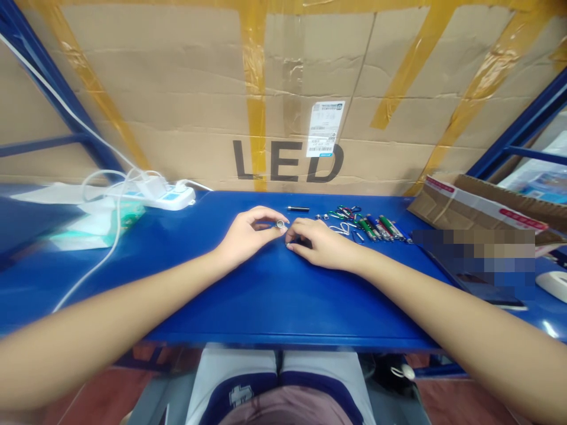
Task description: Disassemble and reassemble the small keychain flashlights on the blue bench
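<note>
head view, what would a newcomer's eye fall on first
The big black LED lettering on taped cardboard behind the blue table likely catches the eye first. Next, at the centre, the left hand pinches a small silvery ring-shaped part beside the right hand. To their right, short coloured cylinders lie on the table.

Hands: two, mid-frame, left hand (pixel 252 236) and right hand (pixel 321 243). Small round metal piece (pixel 280 224): one, frame centre. Black rod (pixel 298 208): one, just above centre. Small silvery pieces (pixel 325 216): two seen, right of centre. Coloured cylinders (pixel 388 227): at least four, right of centre; overlap prevents an exact tally. Carabiners (pixel 345 212): several, tangled, number unclear. Power strip (pixel 172 198): one, left. Printed letters (pixel 275 162): three, upper middle. Shipping label (pixel 325 128): one, above them. Open carton (pixel 482 200): one, right. Blue table (pixel 248 307): one.
</note>
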Motion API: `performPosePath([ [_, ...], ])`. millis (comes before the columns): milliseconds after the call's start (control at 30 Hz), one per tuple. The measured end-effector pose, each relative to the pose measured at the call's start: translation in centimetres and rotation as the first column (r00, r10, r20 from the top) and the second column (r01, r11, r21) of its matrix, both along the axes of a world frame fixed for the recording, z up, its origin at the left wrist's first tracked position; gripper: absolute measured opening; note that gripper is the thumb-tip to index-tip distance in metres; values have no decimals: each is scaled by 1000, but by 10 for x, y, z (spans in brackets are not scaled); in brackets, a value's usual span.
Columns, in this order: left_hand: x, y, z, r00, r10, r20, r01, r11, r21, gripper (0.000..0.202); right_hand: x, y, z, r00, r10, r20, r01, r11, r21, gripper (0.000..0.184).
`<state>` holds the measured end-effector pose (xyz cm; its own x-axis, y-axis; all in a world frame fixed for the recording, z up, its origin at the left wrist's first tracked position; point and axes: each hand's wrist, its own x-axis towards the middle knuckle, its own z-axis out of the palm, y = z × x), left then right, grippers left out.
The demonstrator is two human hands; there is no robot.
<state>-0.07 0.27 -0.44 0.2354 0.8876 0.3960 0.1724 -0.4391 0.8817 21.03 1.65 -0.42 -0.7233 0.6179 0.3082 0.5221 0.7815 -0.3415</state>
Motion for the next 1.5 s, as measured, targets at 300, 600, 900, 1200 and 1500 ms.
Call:
performPosePath([
  [300,2,0,0,995,15,-99,-23,997,-80,25,2,0,5,990,-92,-103,88,995,-45,3],
  [600,4,-6,-3,977,-31,-211,13,996,-87,26,-1,-11,17,877,-40,-480,64,997,32,6],
  [900,4,-4,-1,992,-98,-85,83,984,-159,30,0,-10,15,897,102,-429,7,970,244,7],
  [1200,3,-5,2,990,-6,-139,5,1000,-10,19,5,3,3,978,-105,-179,123,988,90,30],
  [1500,-3,5,0,992,118,-33,-120,989,-87,25,6,12,-8,991,-133,2,132,989,71,30],
])
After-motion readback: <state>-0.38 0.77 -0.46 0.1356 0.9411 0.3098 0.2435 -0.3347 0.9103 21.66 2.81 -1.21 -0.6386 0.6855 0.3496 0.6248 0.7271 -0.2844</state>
